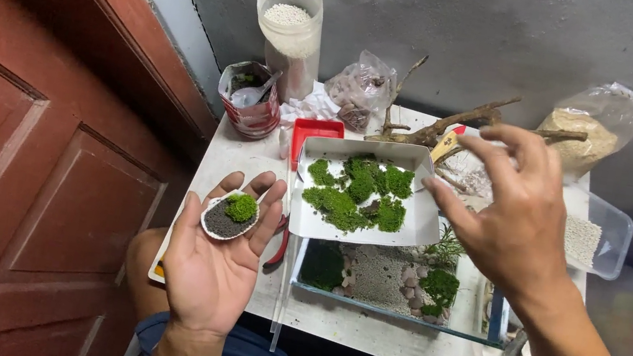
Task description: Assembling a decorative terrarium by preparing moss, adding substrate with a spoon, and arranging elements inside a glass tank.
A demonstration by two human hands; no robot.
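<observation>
Looks like I'm mid moss-planting: my left hand [215, 259] lies palm-up, cupping a small white shell of dark soil topped with a green moss tuft [230, 216]. My right hand [513, 209] hovers open and empty, right of the white moss tray [309, 223]. Next I'd pinch moss gently. Far left on the counter [360, 329]: a clear pellet canister [291, 26] and a torn red packet [249, 100].

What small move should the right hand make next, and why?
Probably lower the right hand to pinch more moss from the white tray. The shell in the left hand holds dark soil with only one green tuft, and the right fingers hover empty beside the tray.
</observation>
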